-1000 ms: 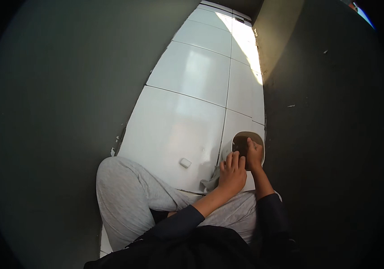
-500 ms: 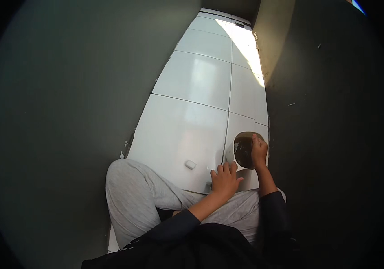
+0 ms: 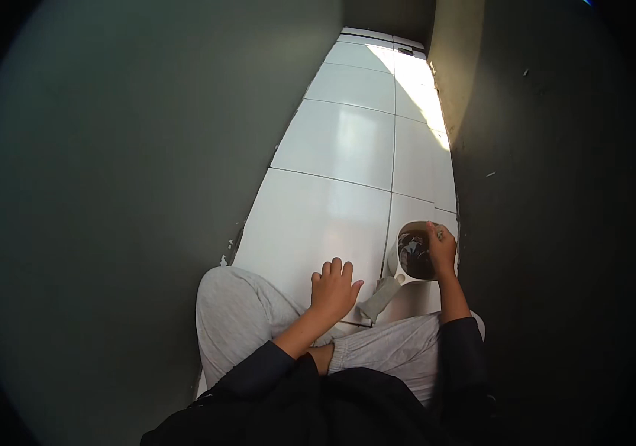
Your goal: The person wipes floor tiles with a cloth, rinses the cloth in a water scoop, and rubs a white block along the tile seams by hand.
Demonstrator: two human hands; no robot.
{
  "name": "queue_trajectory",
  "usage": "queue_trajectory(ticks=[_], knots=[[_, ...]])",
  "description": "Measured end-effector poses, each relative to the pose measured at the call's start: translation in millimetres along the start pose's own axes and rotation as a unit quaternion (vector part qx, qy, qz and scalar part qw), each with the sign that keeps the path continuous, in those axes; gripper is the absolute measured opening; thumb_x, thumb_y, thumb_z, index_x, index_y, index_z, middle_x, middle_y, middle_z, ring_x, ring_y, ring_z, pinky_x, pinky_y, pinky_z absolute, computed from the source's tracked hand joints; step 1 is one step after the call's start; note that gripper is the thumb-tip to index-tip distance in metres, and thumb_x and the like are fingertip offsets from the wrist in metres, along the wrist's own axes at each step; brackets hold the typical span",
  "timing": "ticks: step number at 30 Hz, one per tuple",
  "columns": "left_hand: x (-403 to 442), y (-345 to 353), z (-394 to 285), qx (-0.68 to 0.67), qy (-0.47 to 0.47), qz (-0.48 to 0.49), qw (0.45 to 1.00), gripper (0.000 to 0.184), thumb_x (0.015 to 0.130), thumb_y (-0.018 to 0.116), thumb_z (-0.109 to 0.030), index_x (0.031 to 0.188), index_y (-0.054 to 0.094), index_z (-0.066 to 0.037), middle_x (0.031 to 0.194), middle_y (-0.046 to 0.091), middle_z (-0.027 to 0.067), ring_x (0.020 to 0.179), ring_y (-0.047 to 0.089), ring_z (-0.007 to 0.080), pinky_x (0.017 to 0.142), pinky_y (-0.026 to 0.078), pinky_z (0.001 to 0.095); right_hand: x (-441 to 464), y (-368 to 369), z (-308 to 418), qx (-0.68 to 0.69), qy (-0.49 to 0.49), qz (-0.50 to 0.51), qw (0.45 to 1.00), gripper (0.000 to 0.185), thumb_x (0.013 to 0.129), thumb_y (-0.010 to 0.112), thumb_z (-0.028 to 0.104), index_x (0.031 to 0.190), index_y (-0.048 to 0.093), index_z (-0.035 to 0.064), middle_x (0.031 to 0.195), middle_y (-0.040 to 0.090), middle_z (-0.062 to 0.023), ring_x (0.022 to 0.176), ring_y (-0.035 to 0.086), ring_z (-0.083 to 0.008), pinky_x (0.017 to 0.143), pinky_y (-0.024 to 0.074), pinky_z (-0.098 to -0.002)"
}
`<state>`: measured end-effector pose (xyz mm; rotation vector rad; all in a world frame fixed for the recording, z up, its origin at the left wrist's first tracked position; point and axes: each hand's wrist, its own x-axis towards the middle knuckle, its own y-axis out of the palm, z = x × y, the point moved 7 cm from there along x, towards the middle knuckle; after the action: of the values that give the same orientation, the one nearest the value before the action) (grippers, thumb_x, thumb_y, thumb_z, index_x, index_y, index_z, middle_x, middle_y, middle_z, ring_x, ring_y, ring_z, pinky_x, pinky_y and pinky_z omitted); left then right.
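A pale water dipper (image 3: 394, 260) with dark liquid in it stands on the white tiles at the right. Its handle (image 3: 380, 300) points toward my legs and looks grey, perhaps wrapped in something. My right hand (image 3: 443, 251) is closed round the dipper's far right rim, thumb on top. A small pale patch shows by those fingers; I cannot make out what it is. My left hand (image 3: 335, 288) is over the tiles left of the handle, palm down, fingers stretched and apart. The small whitish block seen earlier is out of sight, possibly under this hand.
Dark grey walls (image 3: 132, 163) close in on the left and on the right (image 3: 548, 223). The white tiled floor (image 3: 333, 141) runs away between them, with a sunlit patch (image 3: 414, 85) at the far right. My crossed legs in grey trousers (image 3: 240, 305) are at the near end.
My left hand has left the dipper's handle and moved left, to where the whitish block lay. The handle now shows. My right hand stays on the dipper, and the view has shifted slightly.
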<state>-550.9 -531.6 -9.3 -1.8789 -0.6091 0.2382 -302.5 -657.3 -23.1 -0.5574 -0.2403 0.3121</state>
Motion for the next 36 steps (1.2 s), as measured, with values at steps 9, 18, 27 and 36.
queue_trajectory(ticks=[9, 18, 27, 36], knots=[[11, 33, 83, 0.079, 0.024, 0.082, 0.993, 0.032, 0.075, 0.068, -0.013, 0.104, 0.057, -0.007, 0.107, 0.051, 0.0104, 0.101, 0.049, 0.0283, 0.074, 0.044, 0.0458, 0, 11, 16, 0.075, -0.015, 0.101, 0.992, 0.023, 0.088, 0.046, 0.016, 0.108, 0.037, 0.0084, 0.077, 0.05, -0.0071, 0.063, 0.05, -0.0165, 0.06, 0.0439, -0.0315], [20, 77, 80, 0.116, 0.122, 0.076, 0.983, 0.029, 0.074, 0.061, -0.009, 0.103, 0.06, -0.013, 0.105, 0.054, 0.0026, 0.102, 0.05, 0.0209, 0.072, 0.042, 0.0388, -98, 112, 96, -0.118, -0.167, 0.396, 0.895, 0.036, 0.074, 0.055, 0.004, 0.108, 0.045, 0.0059, 0.101, 0.05, -0.0168, 0.095, 0.053, -0.0333, 0.079, 0.0451, -0.0392], [28, 31, 76, -0.044, 0.052, 0.03, 0.997, 0.027, 0.071, 0.069, -0.017, 0.095, 0.06, -0.008, 0.107, 0.053, 0.0055, 0.103, 0.05, 0.0229, 0.075, 0.043, 0.0407, -100, 121, 95, -0.127, -0.298, 0.341, 0.883, 0.051, 0.072, 0.07, 0.016, 0.119, 0.05, 0.0091, 0.11, 0.056, -0.0154, 0.108, 0.049, -0.0376, 0.088, 0.0435, -0.0478], [13, -54, 55, -0.145, 0.079, -0.072, 0.984, 0.056, 0.075, 0.071, -0.025, 0.124, 0.049, -0.006, 0.128, 0.046, 0.0119, 0.12, 0.043, 0.0293, 0.092, 0.039, 0.0425, -97, 120, 108, 0.183, -0.043, 0.454, 0.871, 0.032, 0.082, 0.069, 0.013, 0.11, 0.056, 0.005, 0.103, 0.061, -0.0058, 0.085, 0.059, -0.0131, 0.072, 0.0485, -0.0269]])
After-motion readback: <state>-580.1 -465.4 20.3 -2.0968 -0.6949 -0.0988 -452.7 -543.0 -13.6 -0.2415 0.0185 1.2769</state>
